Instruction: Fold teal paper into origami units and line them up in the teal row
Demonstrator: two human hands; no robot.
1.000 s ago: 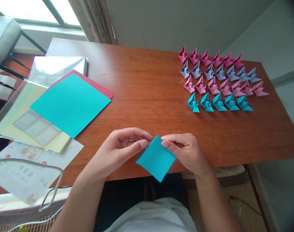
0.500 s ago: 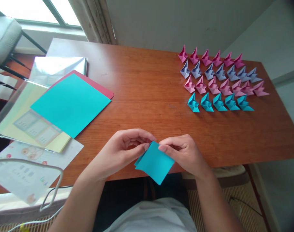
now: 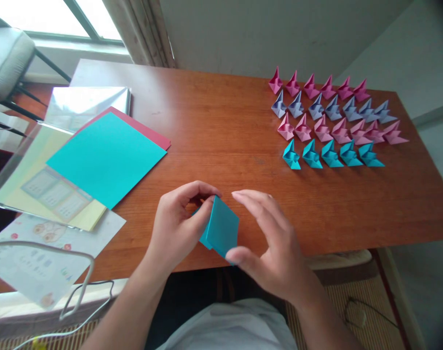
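A small folded sheet of turquoise paper (image 3: pixel 223 226) is held above the table's near edge, its layers partly spread on the left side. My left hand (image 3: pixel 183 221) pinches its upper left edge between thumb and fingers. To the right of it, my right hand (image 3: pixel 270 238) is open, thumb and fingers spread apart. The right thumb tip is at the paper's lower corner; whether it touches there I cannot tell. Part of the paper's left side is hidden behind my left fingers.
Folded paper figures stand in rows at the right: magenta (image 3: pixel 311 87), lavender (image 3: pixel 316 108), pink (image 3: pixel 321 129) and turquoise (image 3: pixel 330 154). At the left, a large turquoise sheet (image 3: pixel 108 155) overlaps a red sheet (image 3: pixel 152 130), plastic packets (image 3: pixel 86 104) and a printed sheet (image 3: pixel 50 262). A grey metal bar (image 3: pixel 90 272) rises nearby.
My right hand has let go of the paper's top edge and spread its fingers. My left hand has moved slightly up and left with the paper, which is now turned and tilted.
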